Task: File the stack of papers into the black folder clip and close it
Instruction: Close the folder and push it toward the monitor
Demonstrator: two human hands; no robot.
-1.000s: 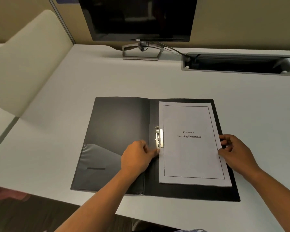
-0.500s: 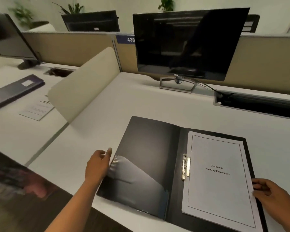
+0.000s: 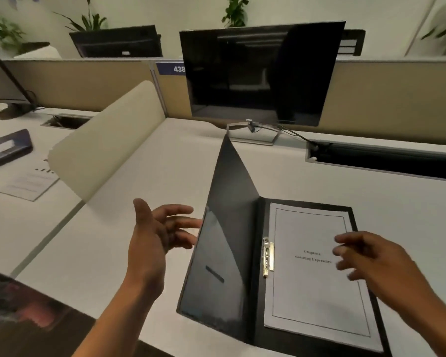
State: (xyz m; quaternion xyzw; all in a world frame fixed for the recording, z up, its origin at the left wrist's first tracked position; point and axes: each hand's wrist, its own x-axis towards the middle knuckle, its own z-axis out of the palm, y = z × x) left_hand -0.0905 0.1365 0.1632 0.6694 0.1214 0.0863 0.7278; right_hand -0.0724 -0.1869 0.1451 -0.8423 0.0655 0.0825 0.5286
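My left hand (image 3: 162, 228), open, has swung the cover (image 3: 224, 243) up from flat to near upright, fingertips at its outer edge: closing is under way. My right hand (image 3: 371, 261) hovers open over the papers (image 3: 314, 292), clipped (image 3: 267, 256) inside the folder (image 3: 255, 328) between both hands.

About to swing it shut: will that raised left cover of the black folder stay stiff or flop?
The left cover probably stays fairly stiff: it stands near upright and flat with no sag. It looks thin and light, so the left hand behind it should tip it over the papers easily.
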